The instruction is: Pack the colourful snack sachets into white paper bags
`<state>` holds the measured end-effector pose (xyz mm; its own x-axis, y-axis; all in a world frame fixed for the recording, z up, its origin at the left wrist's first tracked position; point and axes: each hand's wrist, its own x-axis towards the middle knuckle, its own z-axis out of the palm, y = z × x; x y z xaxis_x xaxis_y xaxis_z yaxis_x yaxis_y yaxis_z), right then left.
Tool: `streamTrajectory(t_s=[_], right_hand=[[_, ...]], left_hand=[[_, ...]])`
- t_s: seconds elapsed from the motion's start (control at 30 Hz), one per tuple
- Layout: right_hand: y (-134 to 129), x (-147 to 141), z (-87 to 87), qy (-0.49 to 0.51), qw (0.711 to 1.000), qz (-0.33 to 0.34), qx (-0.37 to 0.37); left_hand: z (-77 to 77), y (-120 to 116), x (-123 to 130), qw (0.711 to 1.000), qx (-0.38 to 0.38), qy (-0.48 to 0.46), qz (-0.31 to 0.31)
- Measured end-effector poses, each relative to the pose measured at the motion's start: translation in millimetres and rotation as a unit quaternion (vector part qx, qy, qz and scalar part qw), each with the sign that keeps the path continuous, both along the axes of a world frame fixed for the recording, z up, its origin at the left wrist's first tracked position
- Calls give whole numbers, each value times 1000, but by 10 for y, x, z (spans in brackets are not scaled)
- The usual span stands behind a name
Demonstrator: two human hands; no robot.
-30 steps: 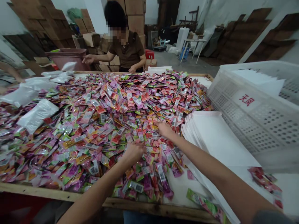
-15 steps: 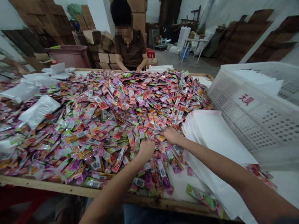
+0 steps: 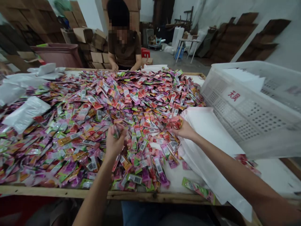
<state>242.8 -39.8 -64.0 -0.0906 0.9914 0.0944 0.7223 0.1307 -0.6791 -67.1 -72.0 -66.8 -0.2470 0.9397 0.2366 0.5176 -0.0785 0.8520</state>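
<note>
A broad heap of small colourful snack sachets (image 3: 94,119) covers the table in front of me. My left hand (image 3: 114,142) is closed around a few sachets (image 3: 117,131), raised a little over the middle of the heap. To its right, my right hand (image 3: 184,128) grips more sachets (image 3: 176,122), mostly red ones. Just beside that hand lies a stack of white plastic bags (image 3: 209,131), with my right forearm passing over it. How many sachets each hand has cannot be made out.
A white perforated crate (image 3: 249,116) with white sheets in it stands on the right. Packed white bags (image 3: 27,113) lie on the left of the heap. The wooden table edge (image 3: 131,195) runs close to me. Across the table sits a person (image 3: 124,47).
My hands have moved apart and come up from the heap, left hand leftward, right hand slightly right. Both now show sachets in their grip. The view has shifted a little.
</note>
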Motion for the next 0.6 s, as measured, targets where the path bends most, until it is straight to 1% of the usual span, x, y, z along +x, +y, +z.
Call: streamTrajectory(t_s=[0.03, 0.07, 0.1, 0.13, 0.17, 0.2, 0.23, 0.27, 0.37, 0.47, 0.53, 0.6], right_hand=[[-89, 6, -40, -39, 998, -23, -34], [-171, -5, -93, -92, 991, -54, -79], [-240, -32, -155, -150, 977, -90, -122], [-293, -71, -220, -204, 959, -123, -153], [-327, -117, -283, -249, 943, -143, -170], [-344, -166, -340, -283, 932, -145, -173], [-347, -212, -386, -303, 928, -136, -171], [-338, -251, -420, -314, 926, -120, -172], [-278, -300, -454, -314, 928, -87, -180], [-233, -246, -416, -276, 940, -103, -171], [-239, -169, -367, -220, 958, -125, -135], [-285, -82, -304, -144, 978, -122, -89]], left_hand=[[4, -12, -17, 999, -13, 36, 18], [-3, -23, -5, 994, -47, 93, 25], [-23, -29, 31, 981, -97, 164, 25], [-55, -31, 86, 959, -156, 235, 16], [-94, -28, 153, 931, -211, 299, 4], [-137, -21, 221, 903, -254, 347, -8], [-179, -11, 283, 883, -279, 378, -18], [-213, -2, 333, 872, -288, 394, -28], [-245, 13, 373, 867, -306, 388, -58], [-184, 1, 268, 872, -317, 368, -57], [-131, -14, 160, 891, -276, 358, -48], [-92, -20, 63, 922, -195, 327, -70]])
